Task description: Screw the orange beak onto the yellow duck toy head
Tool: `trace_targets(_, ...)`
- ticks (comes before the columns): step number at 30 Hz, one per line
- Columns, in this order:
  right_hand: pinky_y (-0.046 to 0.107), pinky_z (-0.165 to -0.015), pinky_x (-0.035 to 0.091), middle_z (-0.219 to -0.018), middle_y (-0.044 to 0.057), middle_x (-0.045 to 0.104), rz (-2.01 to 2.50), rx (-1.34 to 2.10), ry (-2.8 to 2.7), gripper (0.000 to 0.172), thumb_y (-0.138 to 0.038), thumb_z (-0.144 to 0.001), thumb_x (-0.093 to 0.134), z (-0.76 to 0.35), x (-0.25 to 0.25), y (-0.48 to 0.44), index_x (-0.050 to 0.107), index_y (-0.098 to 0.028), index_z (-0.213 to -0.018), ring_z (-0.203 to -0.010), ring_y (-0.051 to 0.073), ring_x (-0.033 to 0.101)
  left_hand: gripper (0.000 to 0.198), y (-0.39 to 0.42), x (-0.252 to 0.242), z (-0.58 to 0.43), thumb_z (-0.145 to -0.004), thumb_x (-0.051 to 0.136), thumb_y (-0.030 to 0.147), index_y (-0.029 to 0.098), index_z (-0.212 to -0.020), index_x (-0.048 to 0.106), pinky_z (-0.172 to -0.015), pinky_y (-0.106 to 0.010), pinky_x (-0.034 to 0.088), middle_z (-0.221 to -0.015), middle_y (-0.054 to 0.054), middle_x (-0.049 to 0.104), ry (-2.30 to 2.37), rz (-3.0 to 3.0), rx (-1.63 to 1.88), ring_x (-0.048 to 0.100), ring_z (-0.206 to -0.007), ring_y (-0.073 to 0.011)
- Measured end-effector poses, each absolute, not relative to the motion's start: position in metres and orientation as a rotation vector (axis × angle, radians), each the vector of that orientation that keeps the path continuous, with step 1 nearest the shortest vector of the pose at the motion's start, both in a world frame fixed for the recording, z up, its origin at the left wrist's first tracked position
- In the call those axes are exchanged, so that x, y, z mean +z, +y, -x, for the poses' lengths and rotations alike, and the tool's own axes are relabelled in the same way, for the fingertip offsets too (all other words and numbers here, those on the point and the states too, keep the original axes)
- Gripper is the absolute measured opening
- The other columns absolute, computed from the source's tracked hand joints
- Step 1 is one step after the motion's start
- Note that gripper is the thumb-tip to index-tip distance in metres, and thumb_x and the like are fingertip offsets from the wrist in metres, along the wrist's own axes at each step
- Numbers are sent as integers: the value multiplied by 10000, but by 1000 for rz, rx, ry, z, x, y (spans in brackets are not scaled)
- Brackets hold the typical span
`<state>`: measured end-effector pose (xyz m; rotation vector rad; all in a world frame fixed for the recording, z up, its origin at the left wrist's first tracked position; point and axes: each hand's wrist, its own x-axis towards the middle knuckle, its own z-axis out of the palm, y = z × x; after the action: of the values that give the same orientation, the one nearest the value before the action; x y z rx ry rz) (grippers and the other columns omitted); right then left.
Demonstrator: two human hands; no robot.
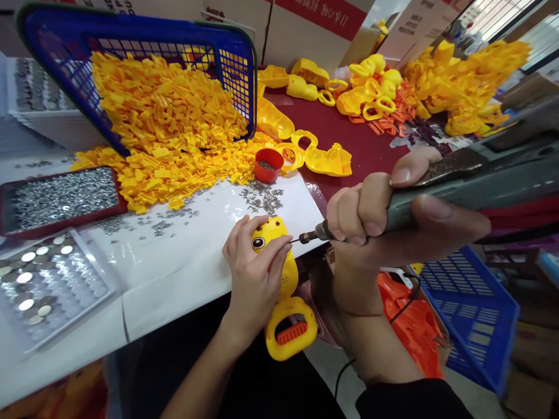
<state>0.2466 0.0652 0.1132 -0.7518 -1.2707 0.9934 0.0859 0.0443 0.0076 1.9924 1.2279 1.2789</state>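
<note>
The left hand [251, 265] is closed around a yellow toy [289, 279], held out at the near edge of the white table [168, 279], its ring-shaped handle [290, 349] hanging below. Thumb and forefinger pinch together right by the driver's tip. The right hand [379, 247] is clamped on an electric screwdriver [480, 169], which points across at the toy's side. The step in hand looks like driving a screw into the casing, though whether the bit sits in a screw is hidden by the fingers. The next move seems to call for a steady toy and a straight driver.

On the table, from the left: a clear tray [94, 265] of silver discs, a dark red tray [119, 195] of small metal pieces, a tipped blue basket [252, 93] spilling yellow parts [161, 110], then a red cup [271, 177] beside loose screws [264, 199]. Yellow shells [329, 161] lie on a dark red surface [371, 150]. Cardboard boxes [244, 23] stand behind; at lower right is a blue crate [480, 308] near orange pieces [408, 326].
</note>
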Motion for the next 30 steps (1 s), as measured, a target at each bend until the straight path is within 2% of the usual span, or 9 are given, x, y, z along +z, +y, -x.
trace_targets(8, 300, -482, 461, -519, -86, 488, 793, 1103, -1381, 152, -396, -833, 669, -256, 118, 64, 565, -317, -911, -407, 121, 484, 184, 44, 7, -84, -979, 586, 240, 284, -1056, 747, -1091, -523, 331, -1330, -89, 550, 1219, -2017, 1219, 437, -1349, -330)
trace_targets(12, 327, -507, 477, -528, -74, 500, 768, 1107, -1400, 112, -387, -850, 653, -257, 117, 63, 598, -339, -935, -427, 137, 484, 300, 45, 3, -83, -994, 570, 332, 243, -1270, 648, -1102, -477, 314, -1332, -107, 588, 1252, -2054, 1192, 437, -1360, -311)
trace_targets(14, 342, -502, 474, -513, -70, 486, 771, 1100, -1379, 115, -389, -841, 662, -256, 118, 65, 600, -342, -925, -420, 154, 478, 349, 45, 1, -83, -1000, 557, 377, 225, -1309, 610, -1103, -461, 307, -1334, -108, 606, 1261, -2063, 1185, 445, -1360, -301)
trace_targets(21, 334, -434, 419, -452, -76, 434, 802, 1039, -1274, 197, -407, -787, 710, -241, 115, 72, 541, -313, -821, -352, 150, 405, 303, 45, -2, -83, -1000, 555, 357, 275, -1277, 646, -1122, -491, 298, -1358, -86, 607, 1256, -2052, 1192, 437, -1370, -309)
trace_targets(25, 286, -433, 401, -470, -84, 443, 787, 1019, -1281, 171, -348, -829, 674, -232, 110, 73, 517, -296, -787, -365, 123, 408, 287, 49, -2, -82, -996, 561, 318, 237, -1250, 666, -1143, -475, 357, -1337, -103, 597, 1176, -2009, 1244, 434, -1354, -288)
trace_targets(30, 276, -424, 387, -479, -90, 461, 786, 1030, -1297, 223, -414, -832, 681, -230, 108, 77, 493, -299, -799, -363, 122, 394, 271, 52, -4, -80, -984, 584, 270, 204, -1232, 671, -1156, -478, 388, -1325, -112, 589, 1113, -1995, 1299, 442, -1340, -274)
